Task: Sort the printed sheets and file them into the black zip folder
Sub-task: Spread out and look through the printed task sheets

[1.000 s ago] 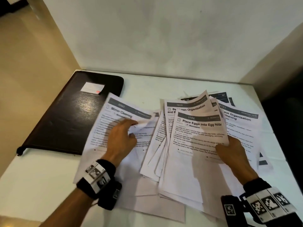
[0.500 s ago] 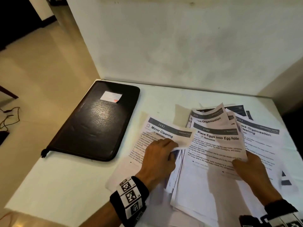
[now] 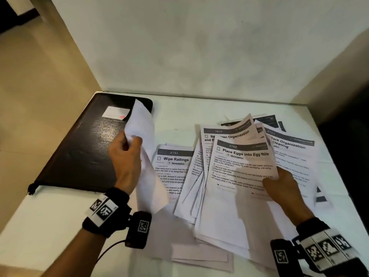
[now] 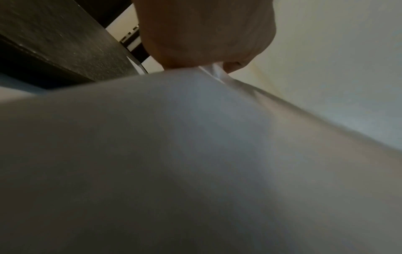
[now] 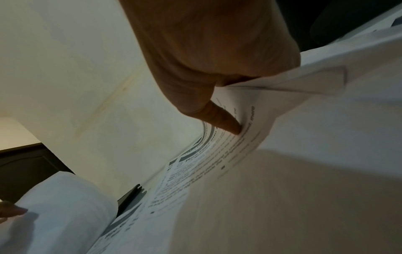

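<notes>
Diff vs 0.5 s ago: left hand (image 3: 127, 156) has lifted the "Mirror Cleaning" sheet off the pile. It now pinches that sheet (image 3: 146, 156), blank side up, raised over the right edge of the black zip folder (image 3: 79, 148). That uncovers a "Wipe Railings" sheet (image 3: 173, 166) lying flat underneath. Right hand (image 3: 283, 188) unchanged: fingers curled under, thumb on top, gripping the fanned stack (image 3: 239, 172) with "Place Eggs into Egg Holder" uppermost. Folder is closed, flat at the table's left rear, white label (image 3: 115, 112) on its cover. More sheets lie spread on the white table (image 3: 50, 226). Table is pushed against a pale wall (image 3: 199, 47); beige floor (image 3: 30, 86) to the left.
</notes>
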